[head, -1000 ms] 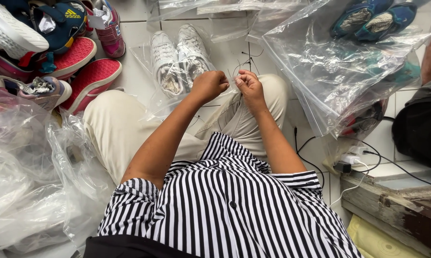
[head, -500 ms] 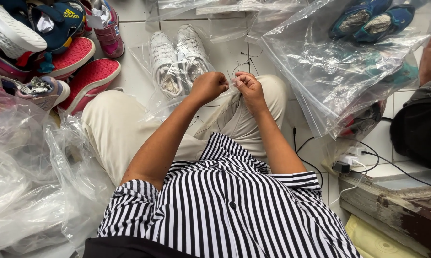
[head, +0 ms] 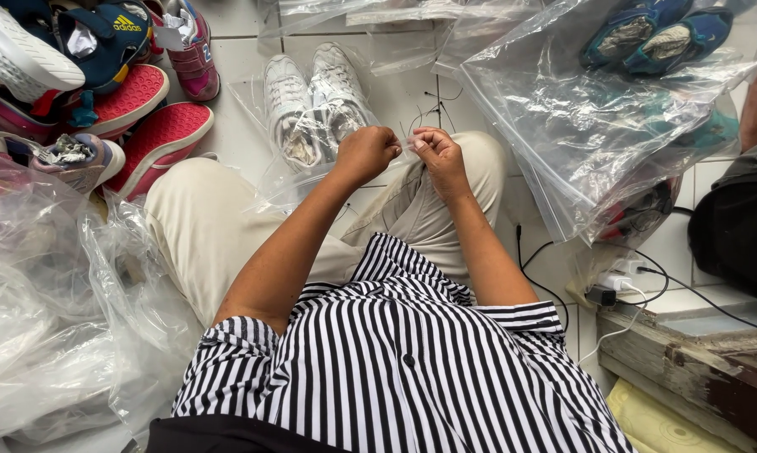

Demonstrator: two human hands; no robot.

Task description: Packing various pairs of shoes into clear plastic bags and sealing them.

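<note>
Both hands (head: 404, 155) pinching bag edge (head: 311, 172), shoes (head: 315, 105) just beyond.

I sit on the floor (head: 236, 134) with my knees out in front of me. My left hand (head: 366, 153) and my right hand (head: 435, 155) are close together above my knees, both pinching the edge of a plastic bag (head: 299, 168). A pair of sneakers (head: 315, 101) lies inside that bag, in front of my left hand. To my left is a pile of shoes (head: 85, 75), and nearer me a heap of empty bags (head: 43, 319). To my right lies a big bag of shoes (head: 597, 117). Cables (head: 639, 289) lie behind it, near my right side.
</note>
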